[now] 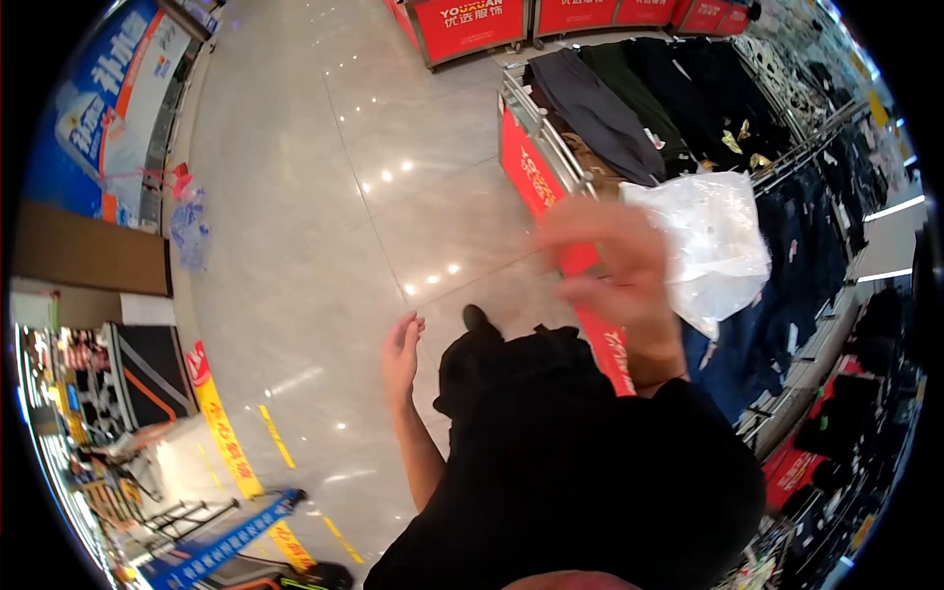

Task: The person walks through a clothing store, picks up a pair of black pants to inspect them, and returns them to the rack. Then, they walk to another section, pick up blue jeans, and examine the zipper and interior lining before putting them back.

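My left hand (401, 352) hangs over the tiled floor, left of my dark clothing, its fingers loosely bent and nothing seen in them. Raised in front of the display bin's edge is my right hand (619, 264), smeared by motion. Its thumb stands apart from the curved fingers, and no object shows between them. Just right of this hand, a crumpled clear-white plastic bag (710, 241) lies on the clothes. Folded trousers, among them a grey pair (595, 108), are laid out in the bin behind it.
The red-sided metal bin (531, 162) runs along my right side. More red bins (472, 25) stand ahead. On the left are a blue advertising panel (93, 108), a crumpled plastic bag (190, 231), yellow floor strips (226, 433) and a blue barrier strap (231, 541).
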Demonstrator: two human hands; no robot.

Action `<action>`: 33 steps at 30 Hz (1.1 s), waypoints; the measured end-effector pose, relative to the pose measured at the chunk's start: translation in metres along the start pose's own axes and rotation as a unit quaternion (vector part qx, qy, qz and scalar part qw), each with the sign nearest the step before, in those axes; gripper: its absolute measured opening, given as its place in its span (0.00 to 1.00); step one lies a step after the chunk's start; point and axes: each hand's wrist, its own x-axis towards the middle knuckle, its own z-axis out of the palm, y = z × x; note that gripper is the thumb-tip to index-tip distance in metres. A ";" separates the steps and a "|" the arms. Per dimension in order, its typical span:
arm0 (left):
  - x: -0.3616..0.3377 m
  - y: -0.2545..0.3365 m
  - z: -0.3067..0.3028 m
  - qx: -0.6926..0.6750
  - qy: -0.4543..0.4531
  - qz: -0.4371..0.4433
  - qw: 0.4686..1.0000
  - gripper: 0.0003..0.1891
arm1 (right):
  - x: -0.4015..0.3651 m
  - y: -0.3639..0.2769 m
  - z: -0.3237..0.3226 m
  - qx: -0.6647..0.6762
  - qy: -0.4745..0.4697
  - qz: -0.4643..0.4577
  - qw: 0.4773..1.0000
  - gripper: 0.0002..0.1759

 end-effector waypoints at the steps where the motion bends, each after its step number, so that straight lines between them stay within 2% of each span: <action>1: 0.035 0.019 -0.010 0.007 -0.014 0.022 1.000 0.18 | 0.028 -0.011 -0.006 -0.025 0.095 -0.100 0.990 0.18; 2: 0.072 0.035 -0.016 0.017 -0.038 0.033 0.999 0.17 | 0.052 -0.017 -0.024 -0.088 0.113 -0.231 0.962 0.18; 3: 0.109 0.050 -0.022 0.029 -0.060 0.040 0.997 0.17 | 0.069 -0.025 -0.030 -0.209 0.181 -0.315 0.908 0.17; 5: 0.186 0.077 -0.023 0.075 -0.122 0.092 0.985 0.16 | 0.032 -0.070 -0.091 -0.246 0.033 -0.214 0.945 0.27; 6: 0.218 0.096 -0.018 0.077 -0.146 0.115 0.979 0.15 | 0.090 -0.093 -0.077 -0.205 -0.039 -0.215 0.954 0.38; 7: 0.246 0.118 -0.008 0.079 -0.174 0.141 0.971 0.15 | 0.114 -0.086 -0.056 -0.201 0.029 -0.237 0.950 0.36; 8: 0.271 0.136 0.002 0.090 -0.189 0.141 0.968 0.15 | 0.134 -0.080 -0.047 -0.218 0.047 -0.242 0.944 0.35; 13: 0.383 0.184 0.060 0.035 -0.329 0.186 0.925 0.15 | 0.204 -0.008 -0.039 -0.289 0.076 -0.214 0.930 0.29; 18: 0.488 0.192 0.071 0.104 -0.403 0.133 0.899 0.14 | 0.275 0.076 -0.064 -0.319 0.117 -0.212 0.916 0.24; 23: 0.594 0.216 0.028 0.162 -0.393 0.087 0.901 0.15 | 0.347 0.149 -0.094 -0.339 0.153 -0.204 0.906 0.19; 25: 0.646 0.212 0.006 0.167 -0.339 0.070 0.923 0.15 | 0.376 0.174 -0.102 -0.354 0.159 -0.190 0.902 0.17; 26: 0.674 0.207 -0.004 0.163 -0.346 0.067 0.922 0.15 | 0.390 0.185 -0.106 -0.364 0.160 -0.181 0.900 0.16; 28: 0.720 0.187 -0.019 0.179 -0.274 -0.002 0.945 0.17 | 0.416 0.204 -0.117 -0.384 0.160 -0.161 0.895 0.14; 29: 0.733 0.183 -0.018 0.174 -0.279 -0.012 0.944 0.17 | 0.429 0.213 -0.122 -0.392 0.160 -0.148 0.894 0.13; 31: 0.772 0.178 -0.010 0.174 -0.228 -0.094 0.953 0.17 | 0.452 0.233 -0.134 -0.411 0.166 -0.128 0.887 0.11; 33: 0.813 0.174 0.007 0.158 -0.237 -0.120 0.951 0.17 | 0.472 0.255 -0.148 -0.431 0.177 -0.112 0.878 0.10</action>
